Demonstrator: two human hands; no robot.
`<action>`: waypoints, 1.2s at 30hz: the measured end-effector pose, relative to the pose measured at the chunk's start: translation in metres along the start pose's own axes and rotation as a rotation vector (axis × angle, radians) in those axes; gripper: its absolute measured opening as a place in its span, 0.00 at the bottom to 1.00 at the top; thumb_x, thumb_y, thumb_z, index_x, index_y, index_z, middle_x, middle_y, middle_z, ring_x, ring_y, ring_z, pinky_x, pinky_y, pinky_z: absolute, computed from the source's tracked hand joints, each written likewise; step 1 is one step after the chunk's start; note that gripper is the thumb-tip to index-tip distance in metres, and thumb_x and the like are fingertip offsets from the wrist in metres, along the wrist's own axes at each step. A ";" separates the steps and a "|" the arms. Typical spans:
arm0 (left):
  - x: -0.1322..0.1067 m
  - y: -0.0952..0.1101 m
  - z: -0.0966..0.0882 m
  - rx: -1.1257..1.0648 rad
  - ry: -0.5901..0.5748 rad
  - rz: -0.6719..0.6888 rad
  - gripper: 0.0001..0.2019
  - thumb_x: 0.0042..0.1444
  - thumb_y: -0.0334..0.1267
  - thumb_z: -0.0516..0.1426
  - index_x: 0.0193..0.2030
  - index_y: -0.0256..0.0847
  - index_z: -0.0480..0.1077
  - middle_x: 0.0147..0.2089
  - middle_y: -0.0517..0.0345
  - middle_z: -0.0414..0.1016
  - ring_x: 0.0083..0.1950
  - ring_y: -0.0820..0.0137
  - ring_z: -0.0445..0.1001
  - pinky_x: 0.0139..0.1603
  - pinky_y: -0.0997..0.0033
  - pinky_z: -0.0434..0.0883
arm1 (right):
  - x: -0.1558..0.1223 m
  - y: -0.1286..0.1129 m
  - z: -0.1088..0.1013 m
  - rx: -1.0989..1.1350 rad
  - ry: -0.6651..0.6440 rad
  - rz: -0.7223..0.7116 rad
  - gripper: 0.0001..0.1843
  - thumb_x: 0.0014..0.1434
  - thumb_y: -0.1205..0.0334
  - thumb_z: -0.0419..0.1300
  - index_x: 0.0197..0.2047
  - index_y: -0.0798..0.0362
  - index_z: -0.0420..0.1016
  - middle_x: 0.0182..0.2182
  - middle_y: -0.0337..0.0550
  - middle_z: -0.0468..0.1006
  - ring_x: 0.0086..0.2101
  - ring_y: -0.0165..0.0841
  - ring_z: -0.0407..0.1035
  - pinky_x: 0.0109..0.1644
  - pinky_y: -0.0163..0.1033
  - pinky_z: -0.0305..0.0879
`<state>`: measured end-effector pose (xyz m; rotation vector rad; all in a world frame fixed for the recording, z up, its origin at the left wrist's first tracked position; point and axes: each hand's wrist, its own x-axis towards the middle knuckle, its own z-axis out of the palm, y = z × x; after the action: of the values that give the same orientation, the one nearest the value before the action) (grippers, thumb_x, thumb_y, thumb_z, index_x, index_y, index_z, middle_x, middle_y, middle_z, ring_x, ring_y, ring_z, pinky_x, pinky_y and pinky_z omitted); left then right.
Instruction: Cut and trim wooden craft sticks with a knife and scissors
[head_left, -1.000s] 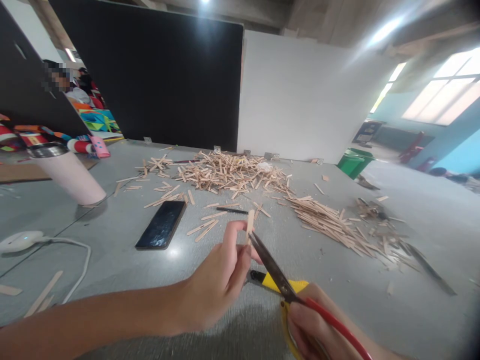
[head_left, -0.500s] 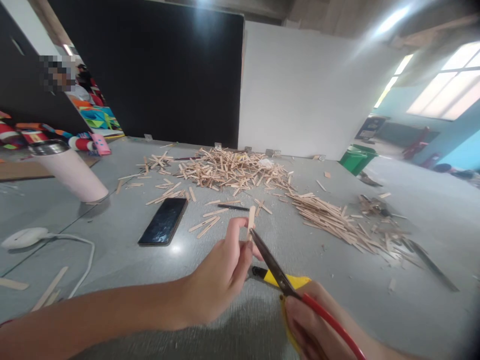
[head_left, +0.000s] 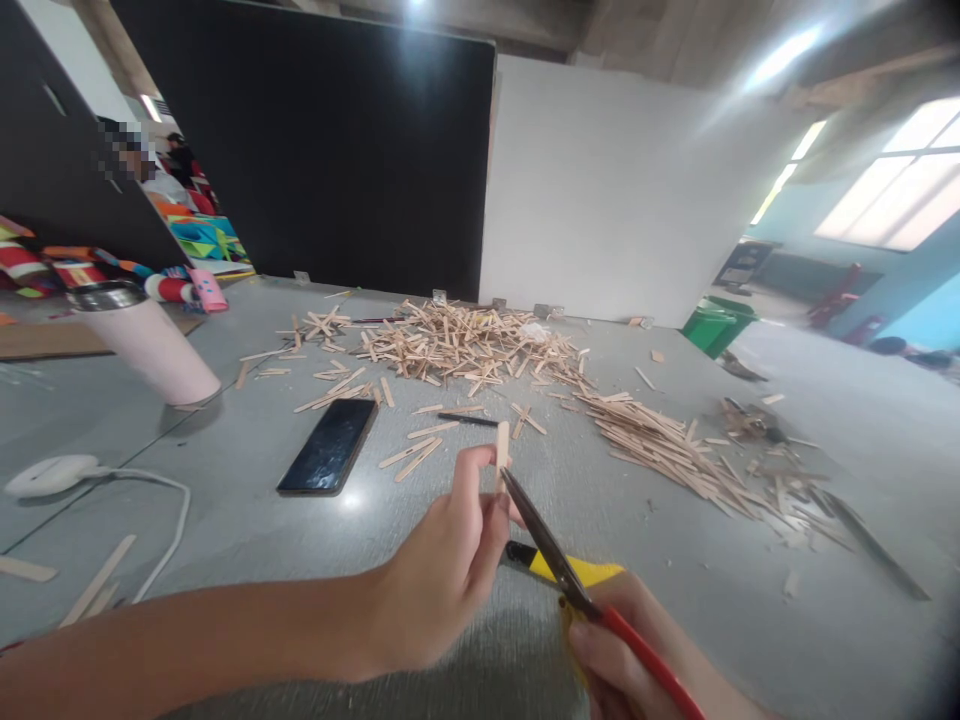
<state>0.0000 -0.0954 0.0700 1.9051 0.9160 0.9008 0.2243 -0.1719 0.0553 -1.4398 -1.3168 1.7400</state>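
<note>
Scissors (head_left: pixel 551 553) gripped in the right hand (head_left: pixel 622 640) still reach, from five o'clock, the stick (head_left: pixel 502 443) the left hand (head_left: pixel 450 560) pinches, barely shifted, so no cut shows yet.

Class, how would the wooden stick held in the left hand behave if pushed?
The wooden stick is probably stiff: it juts straight from the left hand. Being slim, it looks light and might snap if pushed hard.
</note>
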 end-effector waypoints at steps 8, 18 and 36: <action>-0.001 -0.001 0.001 0.032 -0.002 0.021 0.10 0.81 0.45 0.40 0.61 0.47 0.50 0.30 0.68 0.70 0.26 0.71 0.68 0.33 0.69 0.64 | 0.002 0.005 0.001 0.007 0.005 -0.009 0.35 0.58 0.24 0.62 0.36 0.51 0.68 0.24 0.35 0.68 0.25 0.28 0.60 0.30 0.35 0.56; -0.001 0.005 -0.001 0.039 -0.011 0.022 0.09 0.80 0.43 0.40 0.61 0.45 0.51 0.25 0.72 0.64 0.26 0.70 0.69 0.33 0.68 0.66 | 0.006 0.007 0.006 0.017 -0.054 -0.064 0.39 0.58 0.19 0.58 0.25 0.49 0.59 0.19 0.32 0.58 0.21 0.25 0.52 0.25 0.34 0.50; 0.000 -0.002 0.000 0.075 -0.012 0.030 0.09 0.79 0.40 0.41 0.62 0.46 0.49 0.37 0.61 0.78 0.25 0.73 0.68 0.30 0.70 0.63 | 0.002 0.009 0.002 -0.051 -0.019 -0.060 0.35 0.65 0.23 0.55 0.29 0.49 0.62 0.18 0.30 0.62 0.18 0.24 0.56 0.21 0.32 0.52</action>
<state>-0.0005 -0.0946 0.0678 1.9909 0.9280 0.8824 0.2231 -0.1746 0.0467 -1.3999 -1.4089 1.6968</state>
